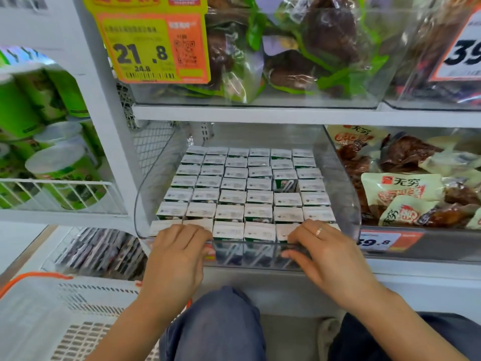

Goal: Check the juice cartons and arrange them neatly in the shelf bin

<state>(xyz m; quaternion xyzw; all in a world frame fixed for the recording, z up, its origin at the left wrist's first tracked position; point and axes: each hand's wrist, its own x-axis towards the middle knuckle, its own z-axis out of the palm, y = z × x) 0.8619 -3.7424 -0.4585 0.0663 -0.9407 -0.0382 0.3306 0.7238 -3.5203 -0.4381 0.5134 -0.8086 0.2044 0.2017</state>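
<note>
A: Left hand (179,252) — where's it at?
B: On the bin's (346,194) front rim, left end. Fingers curl over the edge onto the front-row cartons (246,194), thumb on the outside wall. Gripping the rim.
A: Right hand (321,250)?
B: Same thing, right end of the rim. Fingers hooked over the edge, thumb against the clear front. Ring on one finger.
A: Cartons?
B: All inside the clear bin on the mid shelf, upright, white tops up, packed in approx even rows and cols. One gap in the 5th col, approx 4th row from the back: green side of a carton (285,184) shows there.
A: Anything else nearby?
B: Snack bags (398,186) in the next bin to the right, green cans (46,142) to the left, white basket (59,316) w/ orange rim at bottom left.
</note>
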